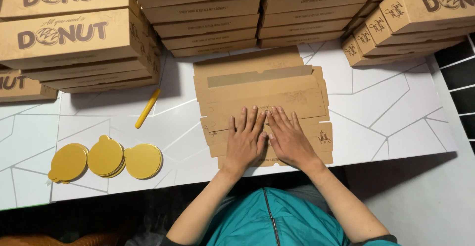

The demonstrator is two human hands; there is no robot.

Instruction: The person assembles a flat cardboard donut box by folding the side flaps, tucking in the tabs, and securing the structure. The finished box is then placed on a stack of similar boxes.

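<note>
White table (396, 112) ringed by stacked boxes (74, 38); left hand (246, 142) and right hand (288, 139) press open-palmed on flat cardboard (257, 85).

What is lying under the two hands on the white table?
Both the left hand and the right hand press flat on a stack of unfolded brown cardboard box blanks. How many blanks lie there, and the part beneath the palms, stays covered.

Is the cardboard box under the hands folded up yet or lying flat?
Flat: the cardboard blank lies spread on the table, both hands pressing it.
</note>
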